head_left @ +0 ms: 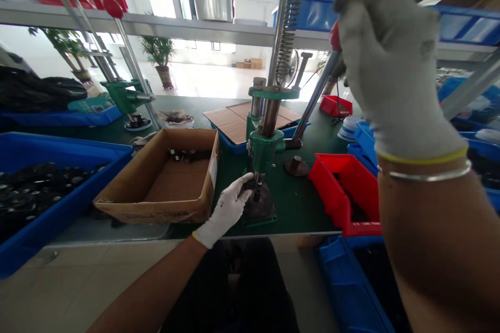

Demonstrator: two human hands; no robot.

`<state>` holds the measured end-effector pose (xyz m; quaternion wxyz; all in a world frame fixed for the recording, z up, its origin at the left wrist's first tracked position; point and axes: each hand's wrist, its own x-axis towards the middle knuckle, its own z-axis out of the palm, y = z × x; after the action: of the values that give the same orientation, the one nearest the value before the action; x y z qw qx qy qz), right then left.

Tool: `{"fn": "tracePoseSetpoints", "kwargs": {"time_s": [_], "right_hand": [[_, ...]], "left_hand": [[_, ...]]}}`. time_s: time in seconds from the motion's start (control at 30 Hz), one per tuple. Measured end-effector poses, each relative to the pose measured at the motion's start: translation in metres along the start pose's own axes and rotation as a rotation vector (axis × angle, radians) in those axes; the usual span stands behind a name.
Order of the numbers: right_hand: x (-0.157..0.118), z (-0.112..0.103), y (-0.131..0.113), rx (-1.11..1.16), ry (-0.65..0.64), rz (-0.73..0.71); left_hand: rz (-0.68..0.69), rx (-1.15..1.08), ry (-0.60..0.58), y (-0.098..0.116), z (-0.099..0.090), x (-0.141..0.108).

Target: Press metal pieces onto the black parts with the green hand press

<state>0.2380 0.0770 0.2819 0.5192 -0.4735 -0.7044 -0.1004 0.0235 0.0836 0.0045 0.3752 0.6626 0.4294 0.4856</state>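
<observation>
A green hand press point(267, 146) stands on the bench in front of me, with a coiled spring point(291, 23) along its upper column. My right hand point(394, 67), in a white glove, is raised and closed around the red-knobbed top of the press lever point(317, 88). Down at the press base point(260, 209), my gloved left hand point(228, 210) pinches a small black part point(253, 184) under the ram. Its fingertips cover some of that part, so its exact kind does not show.
Left of the press sits a cardboard box point(156, 210) with a few small parts, beside a blue bin point(113, 153) of black parts. A red bin point(332, 200) stands right. Another green press point(121, 94) is at back left. A shelf point(219, 31) crosses above.
</observation>
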Motion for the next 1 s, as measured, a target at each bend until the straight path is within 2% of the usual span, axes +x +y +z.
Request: {"fn": "tracePoseSetpoints", "kwargs": {"time_s": [0.03,0.1,0.17,0.23,0.33,0.43,0.6,0.67,0.77,0.87,0.93,1.0], "right_hand": [[0.016,-0.001,-0.004,-0.059,-0.077,0.043],[0.035,-0.004,-0.011,-0.109,-0.114,0.153],[0.036,-0.009,-0.016,-0.053,-0.113,0.237],[0.022,-0.016,-0.019,-0.011,-0.085,0.229],[-0.015,-0.028,-0.023,-0.034,-0.003,0.19],[-0.055,-0.031,-0.029,-0.092,0.111,0.155],[-0.11,-0.016,-0.035,-0.059,0.382,0.113],[-0.139,-0.009,-0.028,0.026,0.429,0.037],[-0.198,0.001,-0.009,0.112,0.296,-0.064],[-0.254,0.016,0.01,0.161,0.117,-0.037],[-0.274,0.025,0.017,0.187,0.07,0.007],[-0.28,0.029,0.018,0.206,0.056,0.033]], "left_hand": [[0.002,0.005,0.006,0.001,0.0,0.0],[0.002,-0.003,0.014,0.001,0.0,0.0],[-0.001,-0.033,0.02,0.001,0.001,0.001],[-0.006,-0.063,0.025,-0.001,0.001,0.001],[-0.013,-0.068,0.014,-0.005,0.002,0.001],[-0.019,-0.039,0.001,-0.007,0.001,0.0],[-0.01,-0.018,0.0,-0.005,0.002,-0.001],[-0.013,-0.036,0.007,-0.006,0.003,-0.003],[-0.031,-0.036,0.024,-0.01,0.004,-0.005],[-0.038,-0.006,0.038,-0.013,0.006,-0.009],[-0.039,-0.001,0.053,-0.015,0.007,-0.01],[-0.045,-0.017,0.066,-0.015,0.007,-0.011]]}}
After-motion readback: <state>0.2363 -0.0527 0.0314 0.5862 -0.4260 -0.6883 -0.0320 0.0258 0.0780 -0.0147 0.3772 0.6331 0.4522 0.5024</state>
